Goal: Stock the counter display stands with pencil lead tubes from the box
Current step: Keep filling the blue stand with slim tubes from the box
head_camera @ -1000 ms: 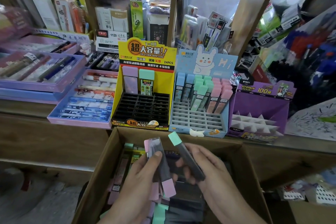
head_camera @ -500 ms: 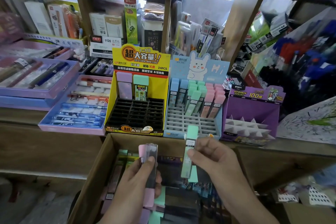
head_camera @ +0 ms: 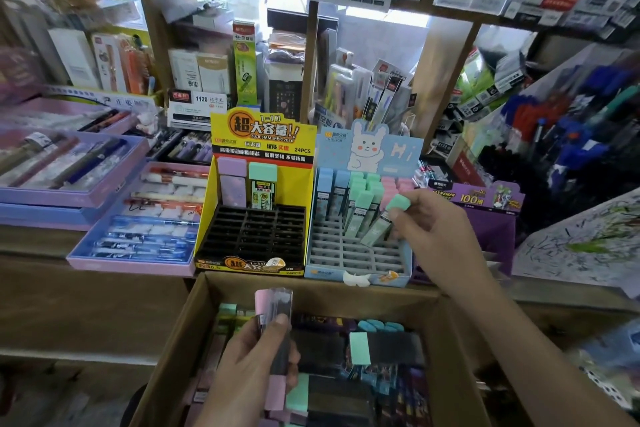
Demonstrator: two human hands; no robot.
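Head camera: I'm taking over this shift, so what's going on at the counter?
A person is restocking pencil lead tubes. The right hand pinches a mint-capped tube, tilted, its lower end at the grid of the blue rabbit stand, beside the mint row. The left hand holds pink-capped tubes above the open cardboard box. The yellow stand has only a few tubes, at its back.

One view only, worn on the person's head; it looks forward and down — an open cardboard box (head_camera: 180,340) lies close beneath the lens at the bottom; just beyond runs the counter (head_camera: 97,295); the yellow display stand (head_camera: 263,135) and blue display stand (head_camera: 398,156) face the camera near mid-frame, within arm's reach; shelving (head_camera: 446,80) fills the top — the wide lens bends lines near the edges.
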